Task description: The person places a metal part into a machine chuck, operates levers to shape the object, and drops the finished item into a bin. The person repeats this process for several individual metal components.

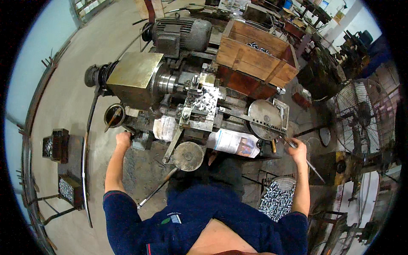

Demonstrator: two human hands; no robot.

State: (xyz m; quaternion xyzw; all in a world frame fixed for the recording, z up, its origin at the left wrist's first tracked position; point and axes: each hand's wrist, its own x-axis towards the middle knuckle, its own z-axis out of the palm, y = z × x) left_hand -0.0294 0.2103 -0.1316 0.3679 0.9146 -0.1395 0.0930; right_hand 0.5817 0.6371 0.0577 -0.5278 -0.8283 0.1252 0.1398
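A small lathe with a spindle chuck and a chip-covered tool slide stands in front of me. My left hand is closed at the lathe's left front corner, beside a small grey block; whatever is inside its fingers is hidden. On the right, my right hand grips a long thin metal rod that slants down past my wrist. Left of this hand are a round metal disc and a flat bar with holes reaching across it.
Behind the lathe sit a motor and a wooden crate holding metal parts. A basket of small metal parts is beside my right arm. A round weight on a lever juts toward me. A fan stands at right.
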